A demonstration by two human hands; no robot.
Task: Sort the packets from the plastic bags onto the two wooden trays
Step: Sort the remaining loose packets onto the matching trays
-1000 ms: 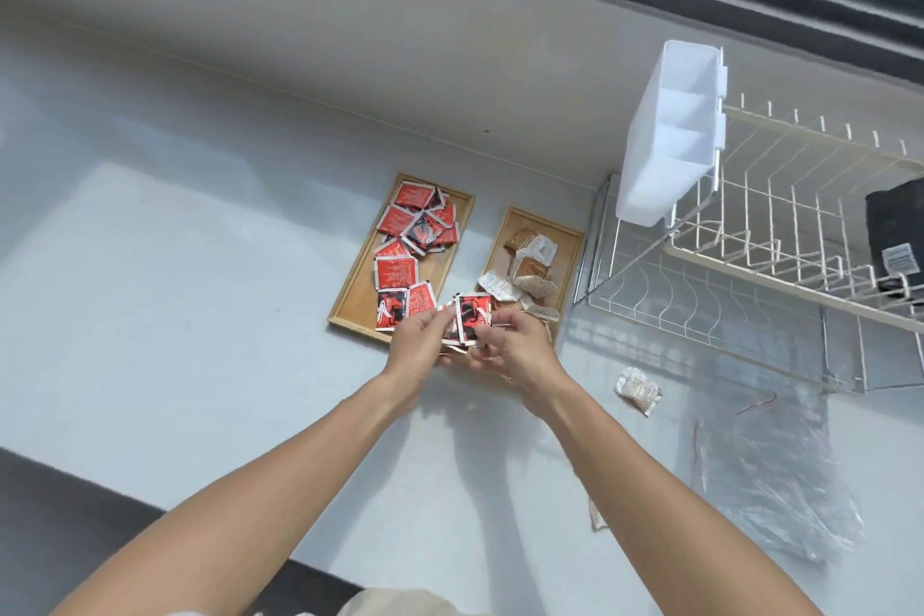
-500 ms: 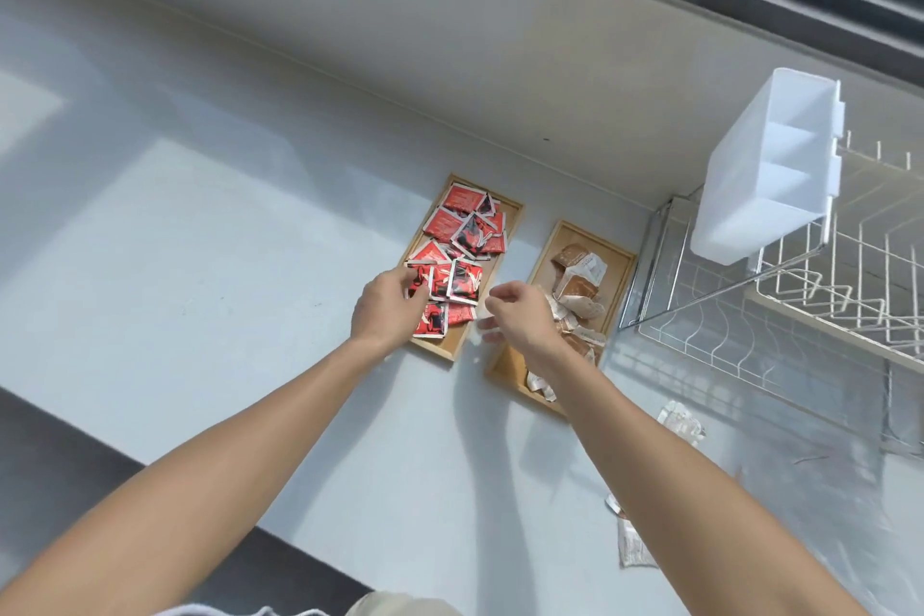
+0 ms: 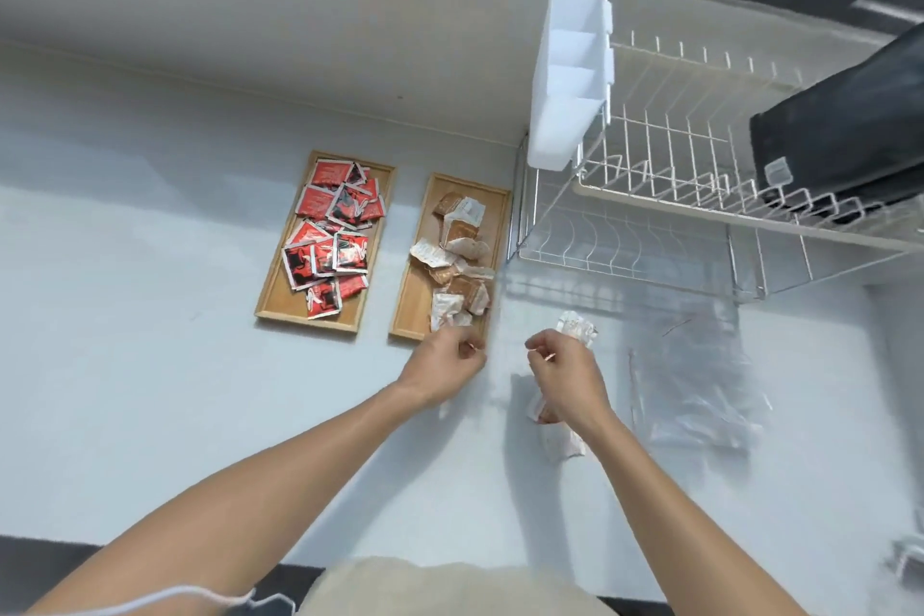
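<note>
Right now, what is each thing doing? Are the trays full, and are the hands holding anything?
Left wooden tray: flat on the counter, loaded with red packets.
Right wooden tray: flat, loaded with brown-and-white packets.
Left hand: fingers curled at the right tray's near corner; grip contents unclear.
Right hand: curled above loose packets; grip unclear.
Plastic bag: lying flat, looks empty.
Dish rack: lower tier bare.

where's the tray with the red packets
In the head view, the tray of red packets sits on the counter, left of the brown-packet tray, beyond the left hand.
</note>
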